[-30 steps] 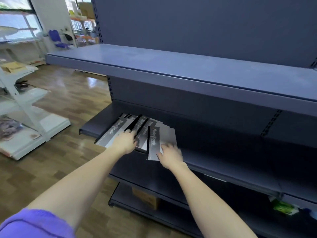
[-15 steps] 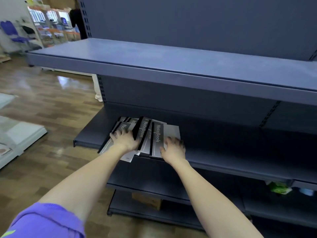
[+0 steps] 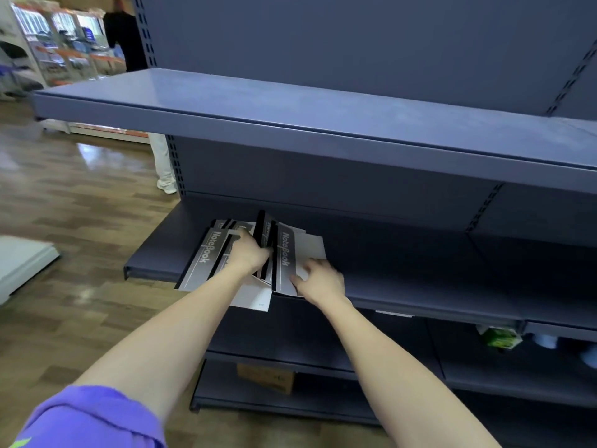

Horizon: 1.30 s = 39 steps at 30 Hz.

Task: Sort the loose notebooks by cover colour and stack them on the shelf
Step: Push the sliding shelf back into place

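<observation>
Several grey notebooks with black spines and "NoteBook" lettering [image 3: 206, 253] lie fanned out on the dark blue middle shelf [image 3: 420, 286], some hanging over its front edge. My left hand [image 3: 247, 250] lies on the middle of the pile, fingers curled around the black spines of the central notebooks. My right hand [image 3: 318, 279] presses on the rightmost notebook [image 3: 286, 253] near its lower corner, fingers spread. A white sheet or back cover [image 3: 250, 297] sticks out below the pile.
A wide empty upper shelf [image 3: 290, 111] overhangs the pile. Lower shelves hold a cardboard box [image 3: 266, 378] and a green carton [image 3: 499, 337]. A person's legs [image 3: 163, 166] stand beyond the shelf end on the wooden floor. A white stand [image 3: 22, 263] is at left.
My left hand has shifted right onto the central notebooks and curled around their spines. The right hand stays on the rightmost notebook. The pile has spread more over the shelf edge.
</observation>
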Motion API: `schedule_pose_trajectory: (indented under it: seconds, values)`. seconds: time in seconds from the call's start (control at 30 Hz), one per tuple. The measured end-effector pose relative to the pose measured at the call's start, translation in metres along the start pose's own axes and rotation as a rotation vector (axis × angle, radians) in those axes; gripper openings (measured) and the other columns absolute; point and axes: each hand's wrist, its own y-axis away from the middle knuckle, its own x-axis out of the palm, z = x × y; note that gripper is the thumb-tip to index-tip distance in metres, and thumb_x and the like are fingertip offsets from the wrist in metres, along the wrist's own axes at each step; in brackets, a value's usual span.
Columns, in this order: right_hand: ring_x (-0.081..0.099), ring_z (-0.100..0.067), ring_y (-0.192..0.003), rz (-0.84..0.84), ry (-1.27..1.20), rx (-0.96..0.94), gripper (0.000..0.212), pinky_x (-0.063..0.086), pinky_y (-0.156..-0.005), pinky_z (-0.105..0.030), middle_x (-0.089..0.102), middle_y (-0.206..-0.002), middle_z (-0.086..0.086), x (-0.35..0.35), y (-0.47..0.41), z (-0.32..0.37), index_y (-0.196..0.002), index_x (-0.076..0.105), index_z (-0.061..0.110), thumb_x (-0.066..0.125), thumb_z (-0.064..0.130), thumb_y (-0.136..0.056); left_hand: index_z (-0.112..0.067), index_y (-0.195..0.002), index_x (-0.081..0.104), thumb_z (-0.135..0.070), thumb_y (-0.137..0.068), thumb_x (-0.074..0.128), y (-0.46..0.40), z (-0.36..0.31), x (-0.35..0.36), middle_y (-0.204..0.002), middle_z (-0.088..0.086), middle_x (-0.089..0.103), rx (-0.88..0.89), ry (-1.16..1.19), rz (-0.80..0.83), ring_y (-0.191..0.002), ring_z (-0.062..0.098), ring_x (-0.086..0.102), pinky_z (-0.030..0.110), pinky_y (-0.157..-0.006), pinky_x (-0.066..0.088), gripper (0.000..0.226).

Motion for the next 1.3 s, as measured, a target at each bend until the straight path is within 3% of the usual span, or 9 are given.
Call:
schedule_pose_trajectory:
  seconds: [0.1,0.23,0.37,0.63,0.77,0.9,1.03,1.17,1.3]
  values:
    - [0.049,-0.027,-0.128,0.024,-0.053,-0.011,0.055,0.036,-0.103,-0.038,0.049,-0.143,-0.003,-0.002,0.007,0.002,-0.139,0.052,0.026,0.05,0.056,-0.092,-0.005,-0.126,0.053,-0.027,-0.079,0.079,0.004,0.003,0.007,-0.116,0.014,0.066,-0.04,0.042,0.094,-0.099,0.03,0.066,0.033,-0.061,0.056,0.058]
    - [0.048,-0.026,-0.131,0.06,-0.178,-0.031,0.056,0.04,-0.106,-0.04,0.048,-0.145,-0.002,-0.007,0.017,-0.002,-0.142,0.051,0.025,0.054,0.051,-0.093,-0.005,-0.128,0.044,-0.01,-0.092,0.057,0.018,-0.006,0.012,-0.103,0.014,0.06,-0.066,0.211,0.121,-0.084,0.028,0.061,0.028,-0.05,0.044,0.039]
    - [0.046,-0.033,-0.13,-0.052,-0.398,0.079,0.068,0.043,-0.103,-0.04,0.044,-0.146,-0.012,-0.024,0.025,-0.017,-0.148,0.041,0.015,0.061,0.048,-0.092,-0.013,-0.129,0.046,-0.017,-0.1,0.054,0.037,-0.027,0.018,-0.11,0.008,0.06,-0.005,0.278,0.247,-0.093,0.024,0.057,0.034,-0.068,0.046,0.03]
    - [0.039,-0.038,-0.133,-0.225,-0.575,0.58,0.089,0.04,-0.102,-0.045,0.038,-0.146,-0.02,-0.081,0.053,-0.11,-0.144,0.031,0.001,0.072,0.052,-0.084,-0.017,-0.155,0.026,-0.023,-0.099,0.061,0.087,-0.095,0.081,-0.154,0.01,0.039,0.112,0.189,0.445,-0.132,0.029,0.044,0.041,-0.095,0.045,0.065]
    - [0.062,-0.031,-0.106,-0.206,-0.803,0.625,0.062,0.055,-0.087,-0.04,0.06,-0.125,-0.012,-0.105,0.08,-0.178,-0.124,0.05,0.005,0.08,0.036,-0.08,-0.016,-0.153,0.028,-0.014,-0.098,0.06,0.118,-0.135,0.123,-0.142,0.011,0.049,0.129,0.168,0.551,-0.106,0.024,0.058,0.04,-0.079,0.052,0.064]
    - [0.06,-0.026,-0.091,-0.227,-0.789,0.684,0.051,0.051,-0.065,-0.033,0.061,-0.115,-0.013,-0.129,0.113,-0.25,-0.119,0.048,0.004,0.08,0.019,-0.081,-0.011,-0.131,0.047,-0.006,-0.091,0.063,0.152,-0.172,0.172,-0.113,0.012,0.067,0.106,0.159,0.697,-0.098,0.031,0.07,0.051,-0.076,0.061,0.043]
    - [0.068,-0.029,-0.09,-0.297,-0.925,0.753,0.042,0.061,-0.077,-0.041,0.068,-0.102,-0.015,-0.143,0.14,-0.325,-0.105,0.057,-0.002,0.082,0.013,-0.074,-0.017,-0.122,0.053,0.001,-0.089,0.063,0.198,-0.208,0.231,-0.108,0.009,0.07,0.099,0.156,0.753,-0.09,0.025,0.071,0.036,-0.062,0.059,0.039]
    - [0.069,-0.03,-0.093,-0.342,-0.99,0.765,0.039,0.06,-0.085,-0.045,0.071,-0.101,-0.015,-0.151,0.171,-0.406,-0.107,0.064,-0.002,0.078,0.011,-0.074,-0.018,-0.117,0.061,-0.003,-0.089,0.066,0.238,-0.244,0.295,-0.105,0.008,0.074,0.147,0.161,0.779,-0.094,0.026,0.072,0.043,-0.083,0.06,0.032]
    - [0.066,-0.027,-0.092,-0.412,-1.114,0.84,0.034,0.052,-0.068,-0.031,0.067,-0.101,-0.011,-0.173,0.222,-0.466,-0.106,0.062,0.001,0.078,0.008,-0.077,-0.019,-0.105,0.063,-0.009,-0.097,0.06,0.292,-0.283,0.359,-0.101,0.008,0.074,0.203,0.219,0.815,-0.09,0.025,0.072,0.04,-0.079,0.059,0.014]
